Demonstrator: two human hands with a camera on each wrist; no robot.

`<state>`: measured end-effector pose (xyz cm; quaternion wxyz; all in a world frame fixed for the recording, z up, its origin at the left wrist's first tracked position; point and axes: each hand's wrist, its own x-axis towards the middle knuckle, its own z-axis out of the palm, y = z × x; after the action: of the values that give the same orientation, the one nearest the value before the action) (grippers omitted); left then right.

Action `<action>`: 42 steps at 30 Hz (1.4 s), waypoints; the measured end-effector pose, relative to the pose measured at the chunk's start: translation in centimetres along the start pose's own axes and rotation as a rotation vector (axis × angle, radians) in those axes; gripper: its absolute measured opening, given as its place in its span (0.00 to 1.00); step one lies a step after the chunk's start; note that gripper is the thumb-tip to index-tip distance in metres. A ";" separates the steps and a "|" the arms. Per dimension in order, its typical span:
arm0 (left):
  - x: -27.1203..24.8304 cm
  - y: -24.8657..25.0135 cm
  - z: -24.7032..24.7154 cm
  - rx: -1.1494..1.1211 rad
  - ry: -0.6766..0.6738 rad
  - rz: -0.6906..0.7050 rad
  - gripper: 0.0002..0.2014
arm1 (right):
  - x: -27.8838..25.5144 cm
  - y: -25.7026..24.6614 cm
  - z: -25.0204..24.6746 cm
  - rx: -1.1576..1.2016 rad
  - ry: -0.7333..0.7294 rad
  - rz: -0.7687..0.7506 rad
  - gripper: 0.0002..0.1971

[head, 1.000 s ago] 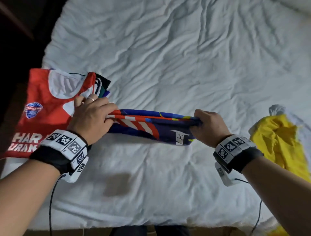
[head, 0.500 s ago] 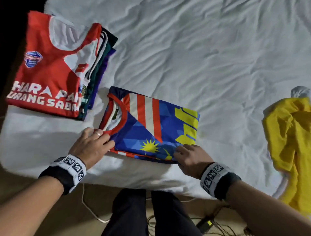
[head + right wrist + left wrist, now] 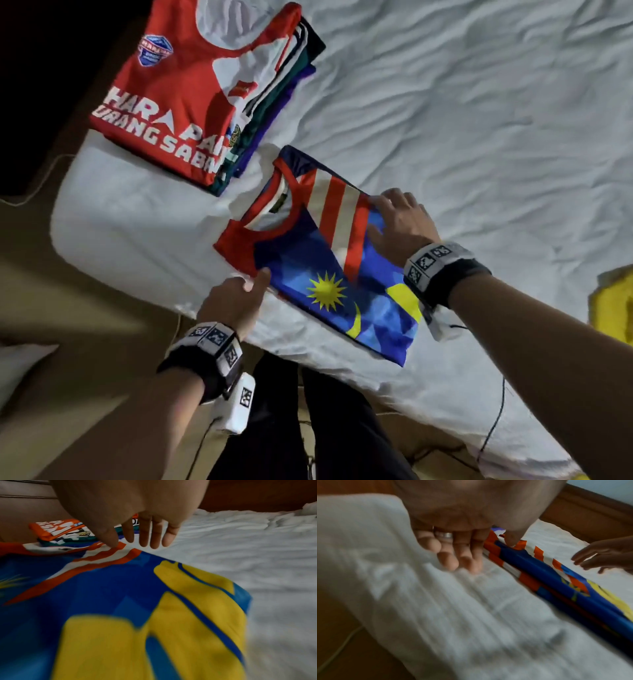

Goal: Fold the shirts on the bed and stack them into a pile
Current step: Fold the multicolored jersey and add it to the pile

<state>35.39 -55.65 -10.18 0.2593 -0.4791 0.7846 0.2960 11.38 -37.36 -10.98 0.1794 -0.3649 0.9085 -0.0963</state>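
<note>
A folded blue jersey [image 3: 325, 263] with red and white stripes and a yellow star lies flat near the bed's front edge. My left hand [image 3: 251, 284] is at its near left corner, thumb on the fabric and straight fingers [image 3: 453, 559] on the sheet beside the folded edge [image 3: 530, 566]. My right hand [image 3: 390, 212] lies flat and open on the jersey's far right side, fingers [image 3: 154, 536] straight over the striped part [image 3: 106, 557]. A pile of folded shirts [image 3: 191, 96] with a red one on top sits to the far left.
The white rumpled bed [image 3: 479, 120] stretches away to the right and back. A crumpled yellow shirt [image 3: 613, 301] lies at the right edge. My dark trouser legs [image 3: 291, 428] stand against the bed's front, with cables [image 3: 493, 425] on the floor.
The jersey, held up between both hands a second ago, now lies flat. My right hand moved from its near edge to its far right side; my left hand shifted from collar to corner.
</note>
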 end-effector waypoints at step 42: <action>10.4 6.2 -36.7 -0.586 0.289 0.922 0.14 | 11.4 -26.2 -9.6 0.997 0.392 0.189 0.30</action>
<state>21.06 -85.75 9.34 -0.1507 -0.1746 0.8253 0.5154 16.43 -63.68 2.88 0.1657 -0.1276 0.7980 -0.5652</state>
